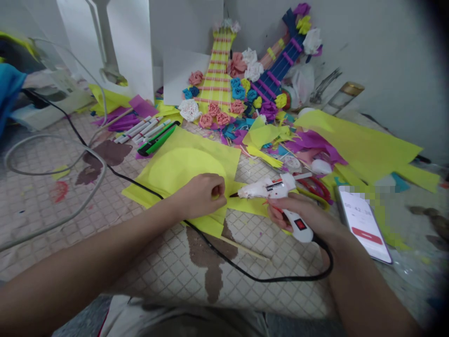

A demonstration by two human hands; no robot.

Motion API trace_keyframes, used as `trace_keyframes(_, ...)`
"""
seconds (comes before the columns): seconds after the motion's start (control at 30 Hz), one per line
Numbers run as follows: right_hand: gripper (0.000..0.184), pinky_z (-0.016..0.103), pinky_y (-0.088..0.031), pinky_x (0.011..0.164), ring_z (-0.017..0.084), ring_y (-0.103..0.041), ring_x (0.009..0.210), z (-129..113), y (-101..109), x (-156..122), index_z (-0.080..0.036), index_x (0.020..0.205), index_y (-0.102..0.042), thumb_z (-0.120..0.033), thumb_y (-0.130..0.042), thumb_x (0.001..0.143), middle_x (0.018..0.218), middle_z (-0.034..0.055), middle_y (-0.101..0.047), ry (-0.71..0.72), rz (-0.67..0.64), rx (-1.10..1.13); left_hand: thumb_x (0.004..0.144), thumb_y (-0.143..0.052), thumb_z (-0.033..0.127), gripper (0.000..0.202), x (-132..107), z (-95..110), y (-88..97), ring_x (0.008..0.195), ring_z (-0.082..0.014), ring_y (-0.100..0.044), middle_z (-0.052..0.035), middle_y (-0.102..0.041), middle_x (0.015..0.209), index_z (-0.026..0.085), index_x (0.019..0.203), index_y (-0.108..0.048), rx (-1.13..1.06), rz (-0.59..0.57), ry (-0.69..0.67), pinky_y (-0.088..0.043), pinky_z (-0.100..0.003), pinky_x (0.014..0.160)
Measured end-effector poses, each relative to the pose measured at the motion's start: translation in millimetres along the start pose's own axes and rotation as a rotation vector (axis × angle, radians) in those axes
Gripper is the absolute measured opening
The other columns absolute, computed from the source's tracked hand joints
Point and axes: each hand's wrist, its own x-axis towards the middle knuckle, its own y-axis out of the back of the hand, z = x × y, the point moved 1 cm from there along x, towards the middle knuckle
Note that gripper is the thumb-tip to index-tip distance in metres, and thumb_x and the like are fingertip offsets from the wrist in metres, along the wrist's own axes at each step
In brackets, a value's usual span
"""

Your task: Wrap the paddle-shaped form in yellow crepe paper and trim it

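My right hand (293, 210) grips a white hot glue gun (268, 188) by its handle, fingers at the orange trigger. The gun's dark nozzle points left, close to my left hand (200, 196). That hand is closed, its fingers curled into a ring; a bit of yellow shows inside, too hidden to name. Beneath it lie yellow crepe paper sheets (178, 140) with a rounded yellow piece (185, 166) on top. A thin wooden stick (247, 249) rests in front of them. The gun's black cord (242, 269) loops across the table and over the paper.
Two paper-flower-trimmed guitar shapes, one yellow (219, 70), one blue (277, 70), lean at the back. A green cutter knife (159, 139), white markers (138, 128), crepe scraps (259, 135) and red-handled scissors (321, 189) lie around. A phone (365, 224) sits at right, a grey cable (87, 201) at left.
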Motion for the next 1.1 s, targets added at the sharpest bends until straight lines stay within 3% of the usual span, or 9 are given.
trace_keyframes(0.7, 0.036, 0.023, -0.027, 0.042, 0.008, -0.041, 0.042, -1.1, 0.0, -0.2, -0.016, 0.048, -0.049, -0.038, -0.046, 0.077, 0.045, -0.001, -0.046, 0.025, 0.036, 0.001, 0.064, -0.047, 0.011, 0.007, 0.3, -1.8, -1.3, 0.056, -0.01, -0.044, 0.0004, -0.052, 0.062, 0.015, 0.065, -0.052, -0.006, 0.01, -0.013, -0.036, -0.022, 0.054)
trace_keyframes(1.1, 0.036, 0.024, -0.029, 0.042, 0.009, -0.042, 0.041, -0.5, 0.5, -1.8, -0.017, 0.048, -0.048, -0.041, -0.049, 0.075, 0.045, -0.0007, -0.048, -0.031, 0.047, -0.021, 0.065, -0.047, 0.011, 0.007, 0.1, -1.9, -1.8, 0.056, -0.0098, -0.044, 0.0008, -0.051, 0.062, 0.015, 0.066, -0.051, -0.006, 0.008, -0.005, -0.035, -0.022, 0.053)
